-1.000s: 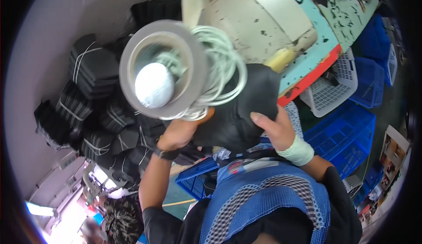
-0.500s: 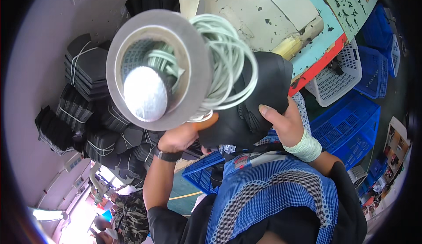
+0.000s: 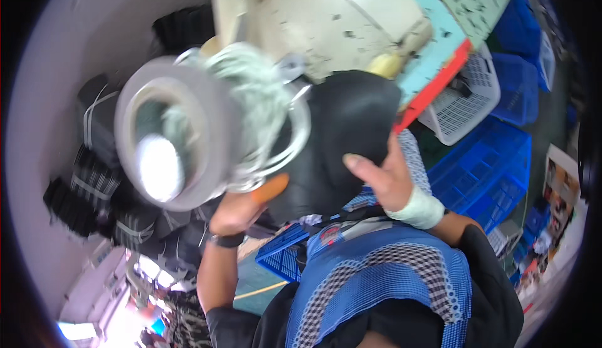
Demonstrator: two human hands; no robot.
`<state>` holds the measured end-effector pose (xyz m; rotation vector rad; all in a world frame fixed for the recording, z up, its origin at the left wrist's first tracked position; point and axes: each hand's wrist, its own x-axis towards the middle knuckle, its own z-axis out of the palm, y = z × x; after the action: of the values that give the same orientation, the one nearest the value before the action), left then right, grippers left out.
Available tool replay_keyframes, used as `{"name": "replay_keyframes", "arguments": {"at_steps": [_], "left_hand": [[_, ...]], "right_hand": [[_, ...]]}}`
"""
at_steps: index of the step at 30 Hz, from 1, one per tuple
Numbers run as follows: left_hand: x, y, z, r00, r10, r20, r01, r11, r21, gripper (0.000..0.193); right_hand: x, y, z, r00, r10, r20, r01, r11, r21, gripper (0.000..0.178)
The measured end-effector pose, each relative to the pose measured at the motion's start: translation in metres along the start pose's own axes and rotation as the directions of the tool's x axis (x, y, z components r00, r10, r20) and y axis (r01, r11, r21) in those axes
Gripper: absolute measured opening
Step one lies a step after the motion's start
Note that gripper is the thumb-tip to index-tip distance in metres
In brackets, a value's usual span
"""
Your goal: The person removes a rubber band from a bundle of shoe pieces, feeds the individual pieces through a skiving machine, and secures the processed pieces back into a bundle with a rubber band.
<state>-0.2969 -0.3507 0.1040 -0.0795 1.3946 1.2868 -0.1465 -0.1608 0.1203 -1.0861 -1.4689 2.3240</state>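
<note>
A bent black sheet-like piece [image 3: 351,119], perhaps several layers, lies between my hands above my lap. My right hand [image 3: 390,175] grips its right side, thumb on top and fingers underneath; pale green bands [image 3: 421,208] wrap that wrist. At its lower left edge is my left hand [image 3: 235,213], fingers closed and partly hidden, with an orange cover on one digit. Just above that hand, a round grey-rimmed hollow fixture [image 3: 219,122] with a shiny silver end inside blocks part of the view. Loops of pale green cord [image 3: 254,97] hang from it.
A cream machine [image 3: 326,25] stands on a turquoise, red-edged table [image 3: 433,53] strewn with black scraps. Tied black stacks [image 3: 94,178] line the left wall. A white basket [image 3: 461,106] and blue crates [image 3: 486,166] stand at right; another blue crate [image 3: 276,257] is below.
The view has shifted and blurred; the fixture and cord loops now appear farther left. The black piece has turned, and the gathered fold at its middle no longer shows. Both hands remain on it.
</note>
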Motion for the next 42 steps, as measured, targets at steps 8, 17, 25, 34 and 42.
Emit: {"name": "replay_keyframes", "arguments": {"at_steps": [8, 17, 25, 34, 42], "left_hand": [[-0.003, 0.018, 0.003, 0.995, -0.067, 0.080, 0.058, 0.993, 0.105, 0.038], [0.007, 0.005, 0.001, 0.996, 0.079, 0.043, -0.085, 0.985, 0.149, 0.032], [0.007, 0.004, -0.004, 0.995, -0.095, 0.033, 0.086, 0.973, 0.215, 0.029], [0.008, 0.021, 0.002, 0.964, -0.259, 0.053, 0.256, 0.965, 0.054, 0.036], [0.008, 0.019, -0.014, 0.956, -0.259, 0.139, 0.282, 0.941, -0.186, 0.044]], "right_hand": [[0.003, 0.009, 0.003, 0.999, -0.039, 0.000, 0.038, 0.996, -0.086, 0.070], [0.003, -0.005, -0.002, 1.000, 0.003, 0.008, -0.003, 1.000, 0.012, 0.060], [0.003, -0.012, -0.001, 0.999, 0.037, -0.007, -0.037, 0.998, -0.052, 0.063], [-0.001, -0.016, 0.004, 1.000, 0.025, 0.011, -0.024, 0.993, -0.113, 0.056], [-0.003, -0.013, 0.003, 1.000, -0.005, -0.015, 0.003, 0.995, -0.096, 0.062]]}}
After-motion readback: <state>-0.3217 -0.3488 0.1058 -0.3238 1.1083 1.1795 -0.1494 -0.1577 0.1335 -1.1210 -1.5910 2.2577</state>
